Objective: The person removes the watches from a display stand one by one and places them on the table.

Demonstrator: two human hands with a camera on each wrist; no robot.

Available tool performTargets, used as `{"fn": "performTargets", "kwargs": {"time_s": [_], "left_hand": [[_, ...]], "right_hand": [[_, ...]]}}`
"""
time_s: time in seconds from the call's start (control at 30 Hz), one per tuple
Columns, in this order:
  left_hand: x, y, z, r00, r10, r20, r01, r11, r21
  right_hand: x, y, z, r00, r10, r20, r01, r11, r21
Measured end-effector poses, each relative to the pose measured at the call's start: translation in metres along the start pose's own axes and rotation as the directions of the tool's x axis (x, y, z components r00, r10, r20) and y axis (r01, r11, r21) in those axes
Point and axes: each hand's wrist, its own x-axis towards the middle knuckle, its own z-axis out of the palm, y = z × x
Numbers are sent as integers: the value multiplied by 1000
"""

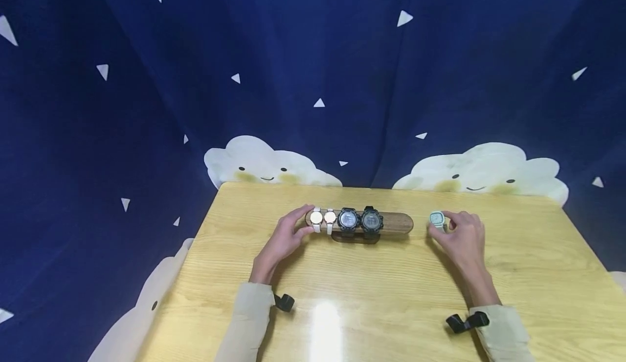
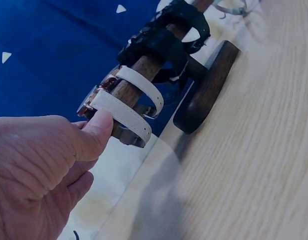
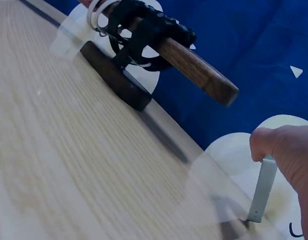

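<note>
A wooden bar stand holds two white-strapped watches at its left and two black digital watches near its middle. My left hand grips the bar's left end, its thumb against the outer white strap in the left wrist view. To the right of the stand, my right hand pinches a pale mint watch between thumb and fingers. That watch's strap hangs down in the right wrist view, apart from the bar's bare right end.
The stand's dark base rests on the light wooden table. Behind the table's far edge hangs a dark blue curtain with white triangles and smiling clouds. Black devices are strapped at both wrists.
</note>
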Motion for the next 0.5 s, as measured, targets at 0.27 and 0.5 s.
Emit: {"fn": "performTargets", "kwargs": {"time_s": [0.27, 0.5], "left_hand": [[-5, -2, -4, 1000, -4, 0, 4, 1000, -8], [-9, -3, -1, 1000, -17, 19, 17, 1000, -21]], "right_hand": [[6, 4, 4, 993, -70, 95, 86, 979, -184], [2, 11, 8, 982, -68, 177, 116, 953, -279]]}}
